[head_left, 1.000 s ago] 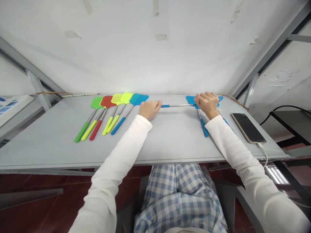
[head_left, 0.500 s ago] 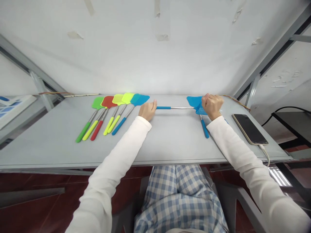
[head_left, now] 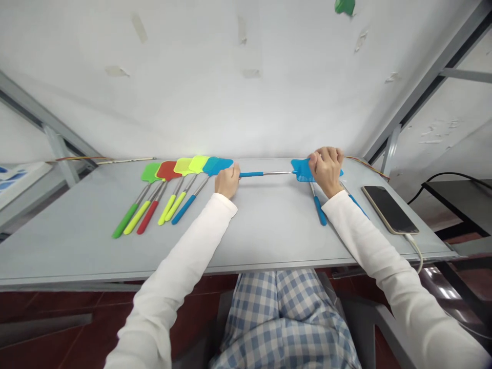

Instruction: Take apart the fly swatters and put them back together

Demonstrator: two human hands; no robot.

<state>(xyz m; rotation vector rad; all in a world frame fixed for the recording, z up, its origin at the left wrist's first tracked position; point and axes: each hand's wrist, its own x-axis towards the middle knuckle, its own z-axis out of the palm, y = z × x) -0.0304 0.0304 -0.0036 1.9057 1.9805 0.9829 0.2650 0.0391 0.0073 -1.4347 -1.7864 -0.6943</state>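
Note:
A blue fly swatter (head_left: 251,174) is held level above the table, its metal shaft stretched between my hands. My left hand (head_left: 227,181) is closed round the end of its blue handle. My right hand (head_left: 326,169) grips its perforated blue head, with the fingers covering much of it. Under my right hand and forearm lie other blue swatters, one showing its blue handle (head_left: 320,210) and another a blue handle (head_left: 357,202) partly behind the sleeve. Left of my left hand, several swatters lie fanned out: a blue one (head_left: 185,209), yellow ones (head_left: 176,206), a red one (head_left: 147,217) and a green one (head_left: 125,220).
A phone (head_left: 390,209) with a white cable plugged in lies at the right of the grey table (head_left: 261,236). Behind the table rises a white wall (head_left: 230,113) with tape remnants. Metal frame bars (head_left: 423,92) slope down at both sides, and thin wires run along the back edge.
The held swatter's head now shows broader and flatter beside my right hand, whose grip has shifted on it. The whole view has tilted slightly, bringing a green piece on the wall into sight.

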